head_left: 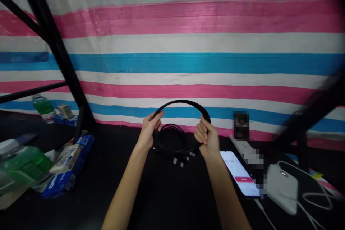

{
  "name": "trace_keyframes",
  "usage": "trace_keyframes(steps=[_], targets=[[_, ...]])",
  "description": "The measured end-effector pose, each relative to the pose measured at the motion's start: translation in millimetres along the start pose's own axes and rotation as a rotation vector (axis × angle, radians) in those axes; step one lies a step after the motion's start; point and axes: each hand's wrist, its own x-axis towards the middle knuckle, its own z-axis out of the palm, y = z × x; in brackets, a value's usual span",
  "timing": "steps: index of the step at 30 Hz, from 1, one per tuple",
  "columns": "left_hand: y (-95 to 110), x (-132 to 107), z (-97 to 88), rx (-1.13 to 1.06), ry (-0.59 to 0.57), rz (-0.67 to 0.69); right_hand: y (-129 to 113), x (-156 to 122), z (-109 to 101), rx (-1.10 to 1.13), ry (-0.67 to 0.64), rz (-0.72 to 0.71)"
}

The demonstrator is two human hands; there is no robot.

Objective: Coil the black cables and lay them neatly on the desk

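By the left hand (151,126), one side of the black cable coil (201,109) was pinched above the black tabletop (172,201); its other side was clasped by the right hand (207,136). Loops might be spilled were either grip loosened.

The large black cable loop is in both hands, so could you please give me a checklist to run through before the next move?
1. Left hand gripping the large black cable loop: ok.
2. Right hand gripping it: ok.
3. Loop free of the thin black cable coils seen through it: cannot tell; they overlap here.
4. Black tabletop clear near the loop: not ok; small pale rectangular pieces show there.
5. Slim phone with lit, mostly white screen outside the loop: ok.
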Motion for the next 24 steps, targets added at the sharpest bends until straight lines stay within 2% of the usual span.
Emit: trace_keyframes(steps=[2,4,8,11,16,20,24], targets=[[-9,6,4.0,-0.013,-0.029,-0.036,6,10,-4,-0.007,0.025,0.02],[-17,9,6.9,-0.001,-0.036,-0.062,14,20,-9,-0.128,0.054,0.063],[-37,15,5.6,0.12,0.077,-0.061,34,35,-25,-0.386,0.08,0.172],[-50,23,-5.9,0.319,0.124,-0.088,45,43,-46,-0.568,0.055,0.258],[-79,36,-33.3,0.754,0.019,-0.273,63,52,-82,-0.882,-0.032,0.404],[-104,44,-45.3,1.006,-0.016,-0.341,87,57,-93,-1.06,-0.04,0.43],[-115,49,-50.7,1.215,-0.056,-0.32,99,60,-93,-1.192,-0.021,0.374]])
